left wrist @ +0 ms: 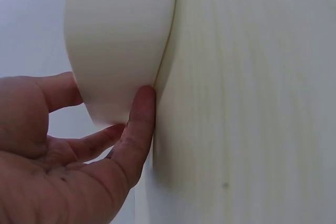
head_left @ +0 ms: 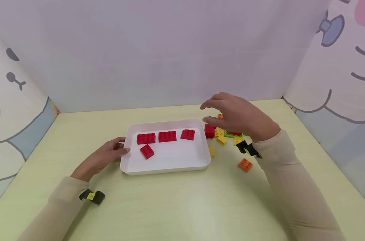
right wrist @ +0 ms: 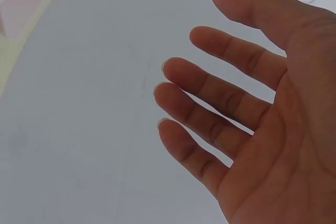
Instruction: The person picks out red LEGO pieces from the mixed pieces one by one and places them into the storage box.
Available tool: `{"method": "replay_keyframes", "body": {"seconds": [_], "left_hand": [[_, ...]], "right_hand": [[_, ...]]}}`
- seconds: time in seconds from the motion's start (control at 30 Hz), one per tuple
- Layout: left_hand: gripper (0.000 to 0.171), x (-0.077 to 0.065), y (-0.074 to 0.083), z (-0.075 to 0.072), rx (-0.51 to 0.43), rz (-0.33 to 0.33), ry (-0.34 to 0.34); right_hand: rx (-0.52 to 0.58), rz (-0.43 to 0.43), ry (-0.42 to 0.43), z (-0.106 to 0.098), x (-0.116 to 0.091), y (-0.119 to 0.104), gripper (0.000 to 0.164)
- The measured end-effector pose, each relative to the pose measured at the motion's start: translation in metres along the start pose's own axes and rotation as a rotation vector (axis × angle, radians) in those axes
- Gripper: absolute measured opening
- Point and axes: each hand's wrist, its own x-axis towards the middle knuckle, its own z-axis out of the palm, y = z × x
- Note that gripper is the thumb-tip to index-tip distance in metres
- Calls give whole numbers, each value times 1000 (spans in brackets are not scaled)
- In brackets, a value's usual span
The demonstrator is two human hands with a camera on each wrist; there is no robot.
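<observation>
A shallow white tray stands on the table with several red building bricks inside, three along the back and one red brick nearer the front left. My left hand holds the tray's left end, thumb over the rim and fingers against the outer wall. Over the loose bricks right of the tray hovers my right hand; its fingers are spread and relaxed, and the right wrist view shows nothing in the palm. Part of the brick pile is hidden beneath this hand.
Beside the tray's right end lie a red brick, yellow bricks and a green piece. An orange brick sits apart, nearer the front. A pale curtain hangs behind the table, with patterned side panels.
</observation>
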Motion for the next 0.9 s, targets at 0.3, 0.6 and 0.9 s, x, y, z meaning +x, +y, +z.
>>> {"method": "replay_keyframes", "body": {"seconds": [0.3, 0.6, 0.9], "left_hand": [[64, -4, -1, -5, 15, -16, 8], [65, -7, -3, -6, 14, -10, 11], [66, -9, -4, -5, 8, -10, 7]], "right_hand": [[-34, 52, -44, 11, -3, 23, 35], [-24, 162, -151, 26, 8, 58, 46], [36, 250, -322, 45, 9, 81, 52]]}}
